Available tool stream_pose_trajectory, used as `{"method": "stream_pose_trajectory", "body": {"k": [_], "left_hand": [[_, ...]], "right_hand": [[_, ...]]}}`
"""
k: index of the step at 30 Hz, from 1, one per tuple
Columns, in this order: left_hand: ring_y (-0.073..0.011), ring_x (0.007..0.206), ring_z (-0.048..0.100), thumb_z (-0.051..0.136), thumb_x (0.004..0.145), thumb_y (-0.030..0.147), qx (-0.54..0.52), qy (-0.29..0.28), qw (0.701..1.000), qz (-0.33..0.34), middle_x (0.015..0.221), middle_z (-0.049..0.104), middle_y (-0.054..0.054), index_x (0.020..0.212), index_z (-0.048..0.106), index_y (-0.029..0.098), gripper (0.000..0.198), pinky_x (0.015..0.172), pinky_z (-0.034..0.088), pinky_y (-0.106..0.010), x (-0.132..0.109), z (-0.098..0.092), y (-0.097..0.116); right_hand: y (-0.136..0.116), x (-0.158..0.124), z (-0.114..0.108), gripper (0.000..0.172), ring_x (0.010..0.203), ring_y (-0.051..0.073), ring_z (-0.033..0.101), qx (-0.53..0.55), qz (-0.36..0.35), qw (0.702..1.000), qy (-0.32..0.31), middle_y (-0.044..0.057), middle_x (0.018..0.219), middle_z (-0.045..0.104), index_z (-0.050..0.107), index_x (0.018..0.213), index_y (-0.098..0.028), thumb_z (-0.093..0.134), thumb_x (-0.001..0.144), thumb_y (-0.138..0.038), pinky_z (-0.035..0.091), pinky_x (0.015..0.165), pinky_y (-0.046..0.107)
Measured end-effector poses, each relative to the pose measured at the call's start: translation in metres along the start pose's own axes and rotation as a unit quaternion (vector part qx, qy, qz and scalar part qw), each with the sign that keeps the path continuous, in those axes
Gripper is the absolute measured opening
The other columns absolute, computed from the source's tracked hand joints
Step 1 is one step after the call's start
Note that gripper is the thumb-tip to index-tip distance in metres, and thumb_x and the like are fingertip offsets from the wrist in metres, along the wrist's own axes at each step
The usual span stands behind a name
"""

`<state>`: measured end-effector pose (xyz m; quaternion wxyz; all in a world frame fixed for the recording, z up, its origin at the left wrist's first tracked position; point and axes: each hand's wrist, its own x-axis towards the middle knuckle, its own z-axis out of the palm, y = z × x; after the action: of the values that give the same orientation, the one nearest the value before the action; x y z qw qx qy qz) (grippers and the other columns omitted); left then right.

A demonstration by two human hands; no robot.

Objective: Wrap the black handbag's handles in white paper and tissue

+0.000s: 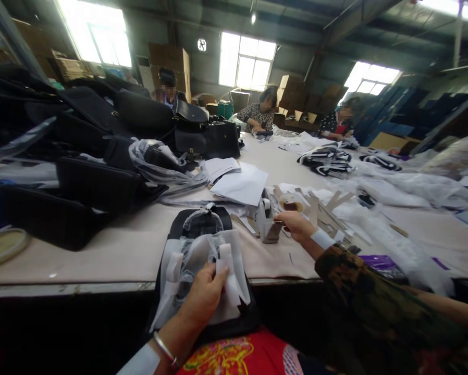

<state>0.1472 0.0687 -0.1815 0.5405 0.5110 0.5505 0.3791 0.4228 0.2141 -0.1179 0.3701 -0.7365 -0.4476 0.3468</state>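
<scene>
A black bag [174, 227] leans on the table's front edge, with white foam sheet and clear plastic wrap over its front and straps. My left hand [205, 291] is closed on a white foam strip [226, 255] that lies over the bag. To the right, my right hand [294, 224] reaches to a small grey tape dispenser [270, 229]. Its fingertips are pinched together at the dispenser's front edge; whatever is between them is too small to make out. White paper sheets [244, 183] lie behind the bag.
Black bags [97, 182] are piled on the left, beside a tape roll [5, 247]. Cardboard strips [328, 211], plastic wrap [394, 190] and striped black-and-white bundles [328, 159] cover the right side. Three people sit at the far side of the table [273, 161].
</scene>
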Motion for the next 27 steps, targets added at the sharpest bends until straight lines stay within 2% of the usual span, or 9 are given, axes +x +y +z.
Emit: {"method": "stream_pose_trajectory", "body": {"k": [3,6,11,14,17,19,21,24,27], "left_hand": [[-0.0337,0.104,0.065,0.057,0.087,0.056,-0.010,-0.003,1.000,0.000,0.105,0.072,-0.015,0.100,0.073,0.011,0.049,0.089,0.051,-0.040,0.000,-0.001,0.001],[-0.0335,0.106,0.064,0.057,0.088,0.054,-0.013,-0.008,1.000,0.004,0.109,0.072,-0.015,0.100,0.073,0.012,0.046,0.091,0.050,-0.039,0.000,-0.001,0.003],[-0.0329,0.104,0.064,0.056,0.089,0.050,0.000,0.000,1.000,0.016,0.103,0.071,-0.014,0.095,0.073,0.014,0.040,0.092,0.048,-0.040,0.001,0.000,0.000],[-0.0321,0.101,0.065,0.056,0.090,0.049,0.008,0.005,1.000,0.023,0.102,0.071,-0.013,0.095,0.072,0.015,0.039,0.090,0.048,-0.040,0.002,0.000,-0.001],[-0.0315,0.099,0.065,0.055,0.090,0.047,0.021,0.015,0.999,0.026,0.099,0.071,-0.013,0.094,0.073,0.014,0.037,0.089,0.048,-0.040,0.000,0.001,0.003],[-0.0313,0.098,0.064,0.054,0.090,0.044,0.042,0.019,0.998,0.029,0.097,0.070,-0.013,0.091,0.074,0.014,0.036,0.090,0.047,-0.041,-0.003,0.002,0.009],[-0.0309,0.098,0.063,0.053,0.090,0.041,0.070,0.026,0.997,0.034,0.097,0.069,-0.014,0.092,0.074,0.013,0.035,0.093,0.046,-0.042,-0.004,0.003,0.016],[-0.0299,0.098,0.062,0.052,0.090,0.038,0.107,0.043,0.993,0.041,0.098,0.066,-0.014,0.093,0.074,0.012,0.034,0.093,0.046,-0.042,-0.005,0.005,0.022],[-0.0296,0.097,0.061,0.052,0.091,0.034,0.149,0.059,0.986,0.053,0.097,0.064,-0.014,0.091,0.072,0.012,0.030,0.092,0.048,-0.043,-0.006,0.007,0.021]], "right_hand": [[-0.005,-0.016,-0.010,0.015,0.064,0.016,0.051,0.021,-0.045,0.999,0.021,0.002,0.062,0.057,0.062,0.063,-0.016,0.071,0.066,-0.028,0.036,0.053,0.025],[0.002,-0.044,-0.020,0.026,0.062,0.015,0.050,0.042,-0.067,0.997,-0.005,0.003,0.064,0.060,0.067,0.072,-0.016,0.071,0.069,-0.042,0.033,0.050,0.025],[0.037,-0.070,-0.007,0.036,0.047,0.010,0.049,0.087,0.006,0.993,-0.074,0.008,0.075,0.067,0.062,0.076,-0.016,0.065,0.070,-0.051,0.028,0.040,0.021],[0.057,-0.068,0.005,0.031,0.044,0.009,0.047,0.094,0.032,0.992,-0.073,0.004,0.065,0.061,0.055,0.071,-0.019,0.065,0.067,-0.048,0.028,0.038,0.020],[0.062,-0.071,0.005,0.029,0.040,0.009,0.043,0.066,0.041,0.993,-0.094,0.002,0.054,0.056,0.054,0.061,-0.019,0.068,0.065,-0.044,0.025,0.036,0.020],[0.053,-0.081,0.001,0.031,0.041,0.010,0.044,0.050,0.029,0.990,-0.131,0.002,0.054,0.058,0.058,0.060,-0.018,0.072,0.066,-0.045,0.029,0.038,0.021],[0.032,-0.096,-0.001,0.033,0.046,0.010,0.048,0.035,-0.020,0.978,-0.206,0.002,0.060,0.063,0.064,0.066,-0.017,0.073,0.071,-0.048,0.036,0.044,0.022],[-0.008,-0.119,0.009,0.034,0.052,0.010,0.049,-0.035,-0.159,0.914,-0.371,0.001,0.063,0.064,0.068,0.071,-0.017,0.066,0.085,-0.048,0.039,0.051,0.023],[-0.034,-0.132,0.034,0.032,0.058,0.012,0.052,-0.104,-0.238,0.861,-0.438,0.000,0.061,0.062,0.066,0.067,-0.017,0.060,0.089,-0.041,0.040,0.058,0.024]]}}
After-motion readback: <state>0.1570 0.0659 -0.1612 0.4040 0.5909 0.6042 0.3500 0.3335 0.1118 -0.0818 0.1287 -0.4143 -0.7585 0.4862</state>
